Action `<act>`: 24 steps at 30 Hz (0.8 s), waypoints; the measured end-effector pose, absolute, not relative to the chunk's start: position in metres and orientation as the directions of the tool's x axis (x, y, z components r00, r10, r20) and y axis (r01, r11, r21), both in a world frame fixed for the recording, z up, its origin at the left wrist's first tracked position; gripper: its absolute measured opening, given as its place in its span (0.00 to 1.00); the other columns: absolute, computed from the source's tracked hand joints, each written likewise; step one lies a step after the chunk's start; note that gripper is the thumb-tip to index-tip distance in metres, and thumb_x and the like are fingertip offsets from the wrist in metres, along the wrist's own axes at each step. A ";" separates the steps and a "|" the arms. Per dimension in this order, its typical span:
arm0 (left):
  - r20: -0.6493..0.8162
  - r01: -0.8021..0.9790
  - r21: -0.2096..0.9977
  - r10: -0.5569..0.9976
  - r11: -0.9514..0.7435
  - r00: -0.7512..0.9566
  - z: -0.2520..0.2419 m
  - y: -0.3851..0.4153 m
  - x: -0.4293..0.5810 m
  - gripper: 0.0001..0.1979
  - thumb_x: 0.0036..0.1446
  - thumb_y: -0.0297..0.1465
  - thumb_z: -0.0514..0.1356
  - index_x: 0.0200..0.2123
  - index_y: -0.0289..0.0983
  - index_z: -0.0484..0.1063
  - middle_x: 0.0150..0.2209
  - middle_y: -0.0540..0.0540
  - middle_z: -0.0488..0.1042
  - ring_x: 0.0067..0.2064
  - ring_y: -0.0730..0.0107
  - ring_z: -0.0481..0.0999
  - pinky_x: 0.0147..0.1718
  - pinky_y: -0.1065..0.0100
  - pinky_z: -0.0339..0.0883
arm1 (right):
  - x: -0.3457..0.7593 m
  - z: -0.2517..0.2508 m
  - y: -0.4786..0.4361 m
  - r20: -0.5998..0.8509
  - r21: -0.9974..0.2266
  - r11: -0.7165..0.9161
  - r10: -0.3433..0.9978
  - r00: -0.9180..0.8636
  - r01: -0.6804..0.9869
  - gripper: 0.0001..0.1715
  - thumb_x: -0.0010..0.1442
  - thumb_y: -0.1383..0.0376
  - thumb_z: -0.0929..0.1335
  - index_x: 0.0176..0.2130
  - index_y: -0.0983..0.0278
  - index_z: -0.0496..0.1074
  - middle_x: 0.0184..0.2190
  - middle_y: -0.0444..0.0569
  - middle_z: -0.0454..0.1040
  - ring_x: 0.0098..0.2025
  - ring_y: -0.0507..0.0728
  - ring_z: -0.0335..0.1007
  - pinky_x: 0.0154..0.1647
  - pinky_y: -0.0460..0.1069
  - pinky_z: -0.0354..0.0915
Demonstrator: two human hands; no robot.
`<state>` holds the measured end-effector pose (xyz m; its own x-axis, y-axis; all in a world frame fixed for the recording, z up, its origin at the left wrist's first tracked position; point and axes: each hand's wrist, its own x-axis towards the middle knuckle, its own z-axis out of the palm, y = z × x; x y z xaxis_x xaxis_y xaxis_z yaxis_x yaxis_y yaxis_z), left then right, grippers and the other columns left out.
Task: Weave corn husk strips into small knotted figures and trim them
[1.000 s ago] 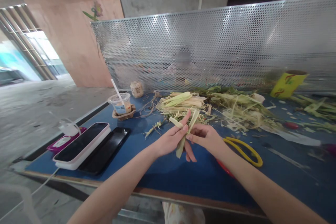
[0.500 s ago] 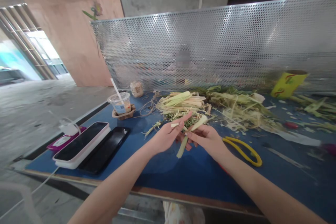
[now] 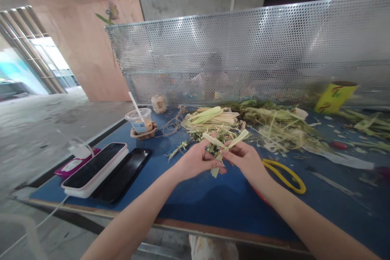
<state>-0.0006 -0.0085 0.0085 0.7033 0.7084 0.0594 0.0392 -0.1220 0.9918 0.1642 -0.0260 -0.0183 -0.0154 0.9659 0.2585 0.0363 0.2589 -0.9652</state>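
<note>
My left hand [image 3: 195, 160] and my right hand [image 3: 243, 158] meet over the blue table [image 3: 213, 203], both pinched on pale green leaf strips [image 3: 224, 146] that cross in a V shape between the fingers. One strip end sticks up to the left and another to the right; a short end hangs below my fingers. A bundle of trimmed stalks [image 3: 211, 117] lies just beyond my hands.
Yellow-handled scissors [image 3: 284, 174] lie right of my right hand. Two phones [image 3: 97, 168] and a plastic cup with a straw [image 3: 140, 121] sit at the left. Loose husks [image 3: 280, 128] cover the far right, by a yellow cup [image 3: 335, 97]. A perforated metal screen [image 3: 243, 53] backs the table; a person sits behind it.
My hands have shifted slightly away from me and closer together, and the strips have gone from a nearly upright bundle to spread apart and crossed.
</note>
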 end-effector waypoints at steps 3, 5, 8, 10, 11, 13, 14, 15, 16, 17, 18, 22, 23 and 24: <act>0.038 0.074 0.989 0.714 -0.126 0.699 0.012 -0.010 -0.001 0.39 0.50 0.28 0.60 0.60 0.32 0.41 0.26 0.43 0.77 0.28 0.68 0.76 0.28 0.71 0.66 | 0.163 -0.020 -0.025 0.253 -0.967 0.253 0.967 -0.001 -0.038 0.14 0.46 0.57 0.70 0.29 0.64 0.67 0.17 0.40 0.66 0.16 0.46 0.53 0.16 0.44 0.52; 0.041 0.094 0.984 0.712 -0.150 0.701 0.014 -0.011 -0.002 0.38 0.50 0.28 0.59 0.60 0.32 0.43 0.26 0.43 0.78 0.27 0.70 0.76 0.27 0.73 0.65 | 0.165 -0.019 -0.024 0.247 -0.967 0.245 0.969 -0.019 -0.063 0.14 0.46 0.56 0.70 0.28 0.64 0.68 0.18 0.40 0.66 0.16 0.46 0.52 0.16 0.44 0.51; 0.080 0.117 0.967 0.705 -0.228 0.705 0.017 -0.011 -0.005 0.31 0.51 0.30 0.58 0.58 0.33 0.52 0.27 0.42 0.78 0.26 0.71 0.75 0.24 0.75 0.63 | 0.172 -0.015 -0.021 0.271 -0.962 0.271 0.962 -0.003 -0.012 0.14 0.49 0.55 0.68 0.28 0.64 0.70 0.18 0.41 0.65 0.17 0.47 0.53 0.18 0.45 0.52; 0.097 0.129 0.957 0.704 -0.261 0.703 0.019 -0.011 -0.007 0.29 0.52 0.32 0.58 0.56 0.34 0.55 0.28 0.42 0.78 0.24 0.73 0.73 0.22 0.76 0.61 | 0.179 -0.011 -0.019 0.304 -0.952 0.302 0.952 0.044 0.047 0.14 0.49 0.55 0.68 0.26 0.64 0.72 0.19 0.42 0.66 0.20 0.48 0.56 0.21 0.45 0.54; 0.097 0.137 0.954 0.704 -0.269 0.703 0.020 -0.012 -0.007 0.28 0.52 0.32 0.58 0.56 0.34 0.56 0.28 0.42 0.78 0.23 0.74 0.72 0.20 0.76 0.59 | 0.181 -0.010 -0.018 0.319 -0.947 0.316 0.946 0.058 0.064 0.13 0.48 0.56 0.68 0.26 0.63 0.72 0.20 0.42 0.66 0.21 0.49 0.57 0.22 0.46 0.55; 0.095 0.151 0.948 0.706 -0.279 0.702 0.019 -0.012 -0.006 0.28 0.52 0.34 0.58 0.55 0.33 0.57 0.27 0.41 0.78 0.20 0.76 0.70 0.17 0.77 0.55 | 0.183 -0.008 -0.018 0.343 -0.938 0.339 0.938 0.055 0.069 0.11 0.47 0.57 0.69 0.25 0.63 0.73 0.22 0.43 0.68 0.23 0.50 0.58 0.24 0.46 0.56; 0.097 0.153 0.947 0.708 -0.281 0.699 0.018 -0.012 -0.004 0.27 0.52 0.35 0.58 0.54 0.33 0.59 0.27 0.41 0.77 0.19 0.77 0.69 0.16 0.77 0.54 | 0.183 -0.008 -0.018 0.350 -0.936 0.347 0.936 0.041 0.064 0.11 0.46 0.57 0.70 0.26 0.63 0.73 0.23 0.44 0.68 0.24 0.50 0.59 0.25 0.47 0.56; 0.103 0.149 0.948 0.716 -0.280 0.691 0.015 -0.012 -0.002 0.26 0.51 0.36 0.58 0.53 0.32 0.61 0.26 0.41 0.77 0.19 0.76 0.69 0.16 0.77 0.53 | 0.181 -0.008 -0.019 0.357 -0.933 0.355 0.934 0.024 0.058 0.11 0.45 0.57 0.70 0.26 0.63 0.73 0.24 0.44 0.68 0.25 0.51 0.60 0.25 0.47 0.57; 0.112 0.137 0.952 0.728 -0.273 0.676 0.013 -0.012 0.000 0.26 0.50 0.37 0.59 0.50 0.31 0.64 0.25 0.42 0.77 0.20 0.75 0.70 0.17 0.77 0.55 | 0.178 -0.008 -0.020 0.362 -0.931 0.361 0.932 0.009 0.053 0.11 0.45 0.57 0.70 0.25 0.63 0.73 0.24 0.45 0.68 0.26 0.52 0.60 0.26 0.48 0.57; 0.119 0.123 0.958 0.749 -0.260 0.652 0.010 -0.012 0.003 0.25 0.48 0.38 0.60 0.47 0.30 0.66 0.24 0.42 0.76 0.21 0.74 0.71 0.18 0.76 0.57 | 0.176 -0.008 -0.021 0.369 -0.929 0.368 0.930 0.001 0.049 0.11 0.44 0.57 0.71 0.23 0.63 0.72 0.24 0.45 0.68 0.26 0.52 0.61 0.26 0.48 0.58; 0.127 0.109 0.963 0.774 -0.245 0.620 0.007 -0.012 0.005 0.23 0.47 0.38 0.61 0.44 0.30 0.68 0.23 0.42 0.76 0.22 0.72 0.72 0.19 0.76 0.59 | 0.173 -0.007 -0.022 0.375 -0.926 0.375 0.927 -0.001 0.047 0.11 0.43 0.58 0.71 0.22 0.63 0.72 0.23 0.45 0.67 0.27 0.52 0.61 0.27 0.48 0.58; 0.156 0.096 0.964 0.817 -0.249 0.556 0.002 -0.014 0.013 0.17 0.48 0.39 0.60 0.34 0.30 0.71 0.21 0.44 0.75 0.23 0.71 0.73 0.25 0.72 0.64 | 0.170 -0.006 -0.025 0.376 -0.926 0.375 0.927 0.000 0.038 0.11 0.42 0.58 0.72 0.19 0.63 0.71 0.23 0.45 0.65 0.26 0.52 0.61 0.26 0.48 0.58; 0.165 0.097 0.960 0.813 -0.261 0.559 0.002 -0.014 0.014 0.17 0.49 0.39 0.59 0.33 0.30 0.72 0.21 0.44 0.75 0.24 0.70 0.74 0.26 0.72 0.65 | 0.171 -0.006 -0.025 0.374 -0.927 0.374 0.927 0.002 0.036 0.11 0.43 0.58 0.71 0.19 0.63 0.72 0.23 0.45 0.65 0.27 0.52 0.61 0.27 0.48 0.59; 0.172 0.091 0.959 0.805 -0.270 0.568 0.003 -0.015 0.014 0.16 0.50 0.39 0.58 0.34 0.30 0.72 0.22 0.44 0.75 0.25 0.70 0.74 0.28 0.71 0.66 | 0.172 -0.006 -0.025 0.376 -0.926 0.376 0.926 0.012 0.035 0.10 0.44 0.59 0.71 0.19 0.62 0.72 0.23 0.45 0.65 0.27 0.52 0.61 0.28 0.48 0.59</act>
